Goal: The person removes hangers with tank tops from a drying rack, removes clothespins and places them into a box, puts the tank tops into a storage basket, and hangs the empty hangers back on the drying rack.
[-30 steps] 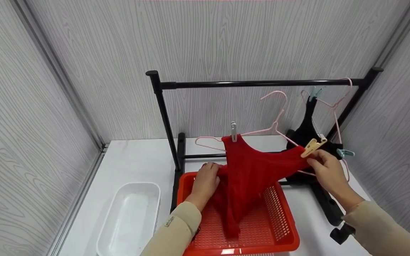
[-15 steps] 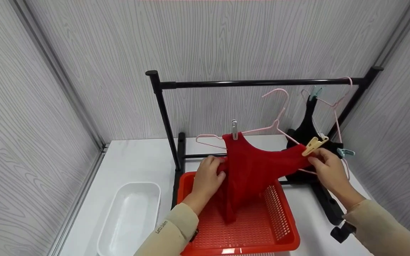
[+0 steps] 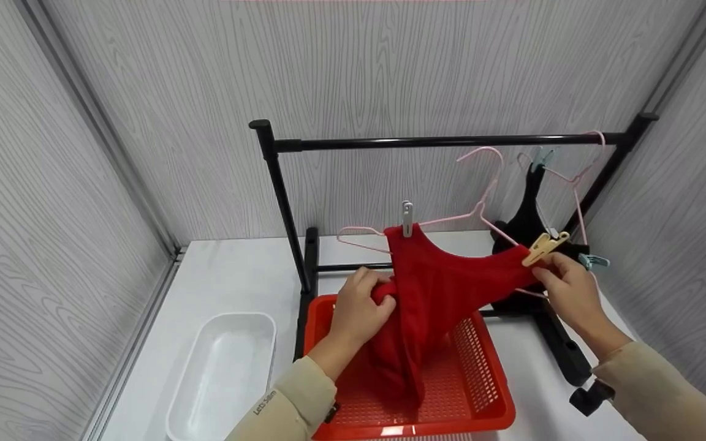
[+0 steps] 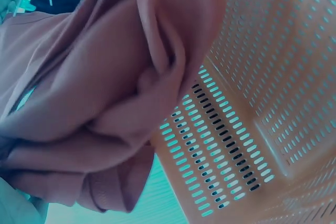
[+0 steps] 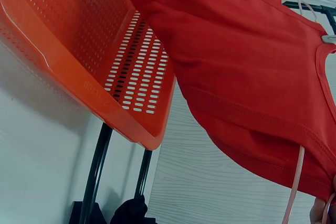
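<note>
A red stretchy garment (image 3: 451, 275) with stitched edges and two strap-like corners is on a pink hanger (image 3: 491, 220). A grey clothespin (image 3: 407, 219) clips its left corner, and a yellow clothespin (image 3: 546, 248) clips the right one. My left hand (image 3: 359, 306) grips a bunched fold of the cloth over the basket. Beside the yellow clothespin, my right hand (image 3: 570, 294) pinches the garment's right corner, with the hanger's wire end (image 5: 329, 208) at its fingers in the right wrist view. The garment's lower part droops into the red basket (image 3: 500, 392). The hanger's hook is off the bar.
A black rack (image 3: 445, 143) stands behind the basket. On its right end hangs a black garment (image 3: 521, 226) on another pink hanger (image 3: 580, 184), with teal clothespins (image 3: 593, 261) on it. At the left lies a white tray (image 3: 270, 343). Wood-patterned walls enclose the table.
The hanger and garment have risen slightly and shifted right. My left hand has moved up a little and now holds a bunched fold. My right hand keeps its pinch on the corner.
</note>
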Tool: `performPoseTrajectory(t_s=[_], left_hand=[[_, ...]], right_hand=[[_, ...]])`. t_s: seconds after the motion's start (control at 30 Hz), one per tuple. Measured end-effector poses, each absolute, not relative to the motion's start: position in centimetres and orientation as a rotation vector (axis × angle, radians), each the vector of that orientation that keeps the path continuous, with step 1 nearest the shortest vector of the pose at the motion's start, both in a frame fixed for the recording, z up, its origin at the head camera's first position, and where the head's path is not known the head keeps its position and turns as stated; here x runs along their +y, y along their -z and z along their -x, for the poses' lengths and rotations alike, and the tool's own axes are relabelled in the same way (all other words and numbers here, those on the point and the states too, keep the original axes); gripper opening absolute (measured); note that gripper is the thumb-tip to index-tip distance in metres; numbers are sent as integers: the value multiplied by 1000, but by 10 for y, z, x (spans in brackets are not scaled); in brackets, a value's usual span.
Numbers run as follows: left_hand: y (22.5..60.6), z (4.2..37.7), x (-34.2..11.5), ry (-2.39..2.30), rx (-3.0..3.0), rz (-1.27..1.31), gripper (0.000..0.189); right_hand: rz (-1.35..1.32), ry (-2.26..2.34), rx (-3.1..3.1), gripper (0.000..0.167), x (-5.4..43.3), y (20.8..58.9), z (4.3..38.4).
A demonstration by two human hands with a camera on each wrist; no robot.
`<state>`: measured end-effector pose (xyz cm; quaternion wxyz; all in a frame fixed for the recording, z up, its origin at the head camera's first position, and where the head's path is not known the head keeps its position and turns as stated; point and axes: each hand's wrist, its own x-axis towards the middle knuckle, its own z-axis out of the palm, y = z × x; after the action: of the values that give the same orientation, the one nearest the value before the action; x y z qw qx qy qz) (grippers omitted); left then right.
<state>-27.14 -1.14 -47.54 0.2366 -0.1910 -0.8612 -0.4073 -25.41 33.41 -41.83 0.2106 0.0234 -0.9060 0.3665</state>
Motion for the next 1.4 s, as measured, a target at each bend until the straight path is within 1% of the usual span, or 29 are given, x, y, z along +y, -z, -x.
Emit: performPoseTrajectory(t_s=[0.13, 0.37, 0.57, 0.7, 0.83, 1.0, 1.1, 1.27, 1.4], left_hand=[[476, 267, -11, 1181, -2485, 472, 14], [488, 265, -17, 1278, -2782, 330, 17], [506, 264, -27, 1240, -2976, 392, 13], [509, 264, -31, 1210, -3085, 413, 8], [509, 262, -34, 1190, -3162, 397, 12], [508, 261, -34, 1110, -3153, 400, 33], [505, 262, -33, 1097, -3129, 397, 38], [495, 262, -30, 1050, -3058, 405, 36], [484, 260, -27, 983, -2928, 412, 26]], right_hand=[[-97, -1073, -2505, 13, 333, 420, 255], [-156, -1122, -2505, 11, 331, 423, 256], [-187, -1129, -2489, 10, 331, 427, 256], [-194, -1142, -2492, 11, 331, 428, 256], [-200, -1149, -2507, 10, 330, 429, 257], [-198, -1163, -2517, 10, 330, 430, 256], [-191, -1172, -2518, 10, 329, 429, 255], [-187, -1173, -2523, 12, 329, 429, 255], [-178, -1161, -2530, 13, 329, 429, 255]])
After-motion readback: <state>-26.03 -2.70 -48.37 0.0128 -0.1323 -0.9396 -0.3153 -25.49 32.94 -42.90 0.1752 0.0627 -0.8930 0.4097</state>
